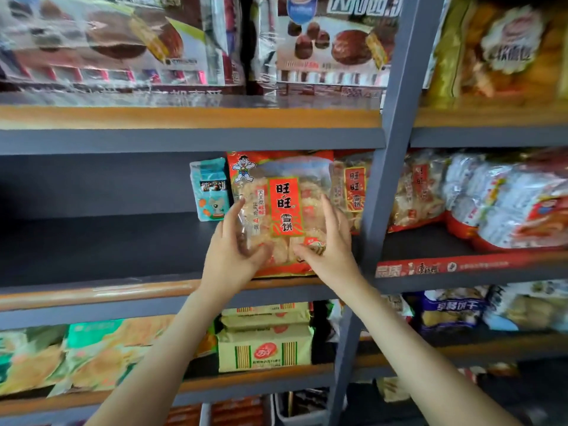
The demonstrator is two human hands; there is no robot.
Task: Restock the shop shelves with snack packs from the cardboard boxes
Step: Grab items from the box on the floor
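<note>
Both hands are holding the pack [281, 210] upright: left grip [235, 244] at its seven o'clock, right grip [325, 250] at five; shelf [107, 241] gap lying at nine.

A clear-fronted rice cracker pack with a red label [281, 210] is stood upright near the front edge of the dark middle shelf board [101, 244], held between the left hand [232, 250] and the right hand [327, 250] at its lower corners. Just left of it and a bit further back, a small teal biscuit pack [210, 189] is parked. Behind on the right, a matching cracker pack [353, 192] is tucked in beside the grey metal upright post [390, 142]. Stacked yellow-green paper-wrapped packs [266, 348] are found on the shelf below.
</note>
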